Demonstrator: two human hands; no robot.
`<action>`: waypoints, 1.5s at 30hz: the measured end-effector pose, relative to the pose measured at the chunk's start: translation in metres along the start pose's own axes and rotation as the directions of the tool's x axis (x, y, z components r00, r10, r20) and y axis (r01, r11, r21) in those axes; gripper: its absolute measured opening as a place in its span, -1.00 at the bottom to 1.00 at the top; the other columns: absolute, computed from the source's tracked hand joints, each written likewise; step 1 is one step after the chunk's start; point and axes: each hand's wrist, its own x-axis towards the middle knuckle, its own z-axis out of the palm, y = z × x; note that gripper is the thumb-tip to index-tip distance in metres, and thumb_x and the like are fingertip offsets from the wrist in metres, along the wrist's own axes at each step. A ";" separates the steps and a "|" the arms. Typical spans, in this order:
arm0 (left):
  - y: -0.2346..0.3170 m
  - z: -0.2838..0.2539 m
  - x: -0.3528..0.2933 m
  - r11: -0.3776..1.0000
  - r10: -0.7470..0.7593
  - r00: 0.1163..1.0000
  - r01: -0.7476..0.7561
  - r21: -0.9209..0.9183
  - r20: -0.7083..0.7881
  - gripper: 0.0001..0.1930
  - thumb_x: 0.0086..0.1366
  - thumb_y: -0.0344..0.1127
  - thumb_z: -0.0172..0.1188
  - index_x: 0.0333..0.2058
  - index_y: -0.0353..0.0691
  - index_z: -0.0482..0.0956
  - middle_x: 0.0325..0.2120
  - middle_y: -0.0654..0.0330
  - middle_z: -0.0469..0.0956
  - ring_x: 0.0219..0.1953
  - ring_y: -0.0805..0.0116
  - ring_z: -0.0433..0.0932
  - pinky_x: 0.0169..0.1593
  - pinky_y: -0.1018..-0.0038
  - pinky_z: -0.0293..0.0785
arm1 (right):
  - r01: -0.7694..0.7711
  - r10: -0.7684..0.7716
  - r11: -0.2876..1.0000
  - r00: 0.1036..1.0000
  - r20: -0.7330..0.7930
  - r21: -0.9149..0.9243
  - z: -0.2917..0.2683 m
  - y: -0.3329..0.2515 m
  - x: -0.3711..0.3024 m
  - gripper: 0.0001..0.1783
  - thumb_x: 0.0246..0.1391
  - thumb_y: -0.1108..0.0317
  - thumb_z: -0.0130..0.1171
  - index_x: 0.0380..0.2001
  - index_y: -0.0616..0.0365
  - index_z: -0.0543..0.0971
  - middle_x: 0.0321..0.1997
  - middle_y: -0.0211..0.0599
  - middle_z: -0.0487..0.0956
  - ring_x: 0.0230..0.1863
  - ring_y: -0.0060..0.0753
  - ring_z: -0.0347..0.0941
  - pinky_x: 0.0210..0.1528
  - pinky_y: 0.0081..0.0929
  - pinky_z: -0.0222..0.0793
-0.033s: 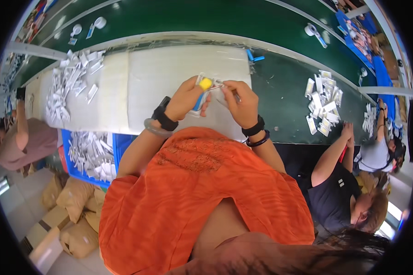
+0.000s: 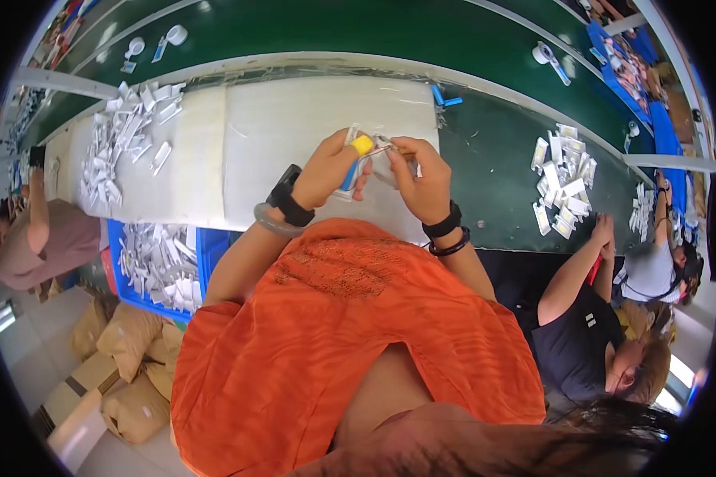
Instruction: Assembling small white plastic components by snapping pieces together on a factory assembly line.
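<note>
Closest to the cam is your orange top (image 2: 358, 334), w/ your forearms coming out either side. Both wrists carry dark bands; the L one also has a pale ring.

Your hands meet over the white sheet (image 2: 294, 119) on the bench, near its R end. Your L hand (image 2: 324, 171) is curled round a clear packet (image 2: 354, 193), gripping it; a yellow piece (image 2: 362, 145) sits at the fingertips, w/ a blue strip (image 2: 348, 176) just below. Your R hand (image 2: 423, 179) is bent in, thumb & fingers pinching clear plastic (image 2: 385, 169) just beside the yellow piece. Can't tell if packet & plastic are one pc; too blurred.

L of you, below bench level, a blue bin (image 2: 212, 253) holds lots of white pcs (image 2: 163, 266). Brown sacks (image 2: 131, 342) lie on the floor past it.

On the bench, a loose white pile (image 2: 107, 163) lies at the sheet's L part; another white heap (image 2: 561, 183) is on the green top to the R, nr a co-worker (image 2: 581, 342) in black. Small blue bits (image 2: 445, 97) lie by the sheet's far R corner.

Farthest, across the rail: a green surface (image 2: 334, 32) w/ white round items (image 2: 177, 34).
</note>
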 end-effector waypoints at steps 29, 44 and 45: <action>0.019 0.028 -0.024 0.972 0.150 0.974 -0.177 0.155 0.171 -0.58 0.23 -0.48 -0.11 0.09 -0.25 0.21 -0.32 0.19 0.43 -0.39 0.54 0.41 -0.29 0.57 0.44 | 0.300 -0.314 0.948 0.938 -0.145 -0.112 -0.012 -0.009 -0.006 -0.67 -0.29 0.61 0.36 -0.34 0.10 0.62 -0.42 -0.31 0.47 -0.39 -0.21 0.42 -0.37 -0.40 0.35; 0.009 0.030 -0.027 0.834 0.444 0.873 -0.485 0.262 0.204 -0.58 0.37 -0.28 -0.02 0.16 -0.20 0.24 -0.33 0.28 0.45 -0.42 0.64 0.36 -0.42 0.67 0.37 | 0.267 -0.279 0.958 0.953 -0.120 -0.105 -0.013 -0.016 -0.003 -0.71 -0.26 0.58 0.36 -0.36 0.11 0.61 -0.42 -0.28 0.47 -0.38 -0.17 0.40 -0.34 -0.36 0.34; 0.012 0.031 -0.028 0.834 0.444 0.873 -0.485 0.263 0.203 -0.58 0.37 -0.28 -0.02 0.16 -0.20 0.24 -0.33 0.28 0.45 -0.42 0.64 0.36 -0.42 0.67 0.37 | 0.268 -0.279 0.957 0.955 -0.100 -0.108 -0.014 -0.017 -0.001 -0.71 -0.26 0.59 0.35 -0.37 0.11 0.61 -0.42 -0.28 0.46 -0.37 -0.17 0.40 -0.33 -0.36 0.34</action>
